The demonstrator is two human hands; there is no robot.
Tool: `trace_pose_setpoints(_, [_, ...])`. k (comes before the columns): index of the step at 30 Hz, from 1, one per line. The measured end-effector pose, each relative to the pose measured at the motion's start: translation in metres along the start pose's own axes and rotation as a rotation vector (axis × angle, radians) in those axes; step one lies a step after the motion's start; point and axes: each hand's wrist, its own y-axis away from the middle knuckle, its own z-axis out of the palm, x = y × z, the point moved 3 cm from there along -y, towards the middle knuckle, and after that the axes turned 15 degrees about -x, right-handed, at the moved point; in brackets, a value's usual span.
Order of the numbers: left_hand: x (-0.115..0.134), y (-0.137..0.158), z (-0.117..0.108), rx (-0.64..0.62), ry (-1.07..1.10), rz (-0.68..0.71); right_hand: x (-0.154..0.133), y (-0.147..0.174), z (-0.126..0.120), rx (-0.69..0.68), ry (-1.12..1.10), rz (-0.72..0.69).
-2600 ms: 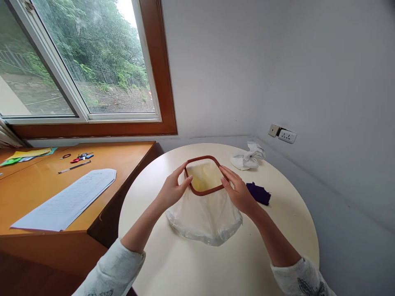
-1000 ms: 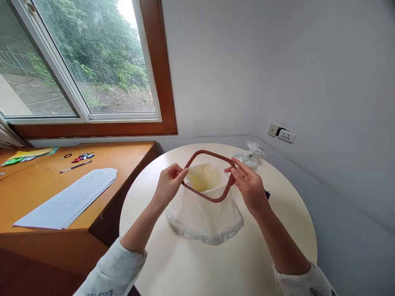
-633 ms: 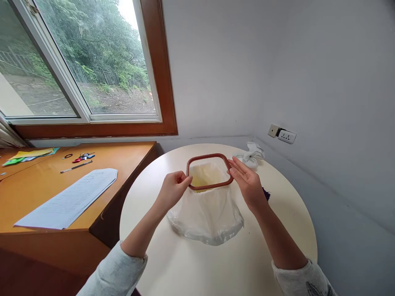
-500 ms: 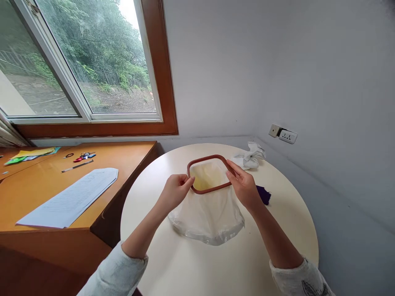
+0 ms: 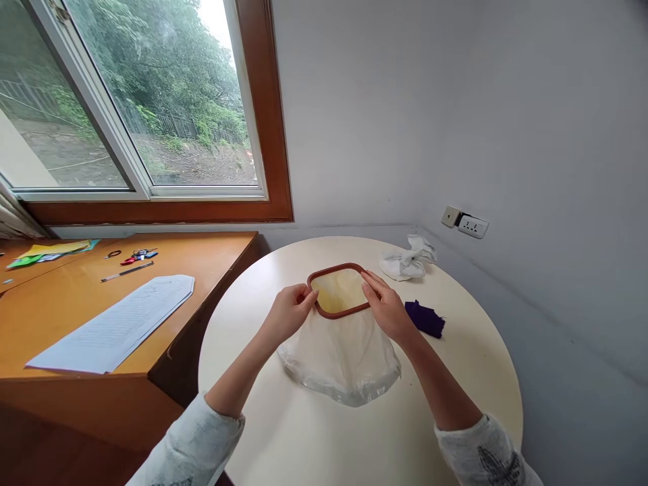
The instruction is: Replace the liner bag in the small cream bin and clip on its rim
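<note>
A brown rounded-rectangular ring (image 5: 345,314) sits at the mouth of a translucent white plastic bag (image 5: 349,358). The bag spreads down and outward, its glossy hem near the round table. Yellow shows through inside the opening; whatever the bag covers is hidden. My left hand (image 5: 290,312) pinches the left side of the ring, thumb on top. My right hand (image 5: 389,307) is on the ring's right side, fingers along its outer edge and thumb near the rim. Just right of my right hand lies a dark purple piece of cloth (image 5: 426,320) with frayed edges.
A crumpled white plastic bag (image 5: 410,260) rests toward the back of the round white table (image 5: 470,378). Left of it stands a wooden desk (image 5: 146,324) bearing papers (image 5: 121,324), a pen (image 5: 126,271) and keys (image 5: 139,256). A wall socket (image 5: 472,226) is at the right.
My right hand has moved left and slightly down along with the ring's right side, so the ring sits lower there. More of the purple cloth shows. My left hand stays nearly in place.
</note>
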Motion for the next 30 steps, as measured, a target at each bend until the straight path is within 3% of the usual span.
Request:
trace_pose_setpoints(9, [-0.006,-0.004,-0.003,0.049,0.053,-0.026,-0.010,0.010,0.001,-0.021,0.142,-0.011])
trace_pose_setpoints(21, [-0.005,-0.002,0.000,-0.057,0.065,-0.059,-0.014,0.016,0.004,-0.051,0.204,0.028])
trace_pose_setpoints(30, [-0.004,0.000,0.001,-0.126,0.240,-0.106,-0.015,0.017,0.003,-0.038,0.269,0.010])
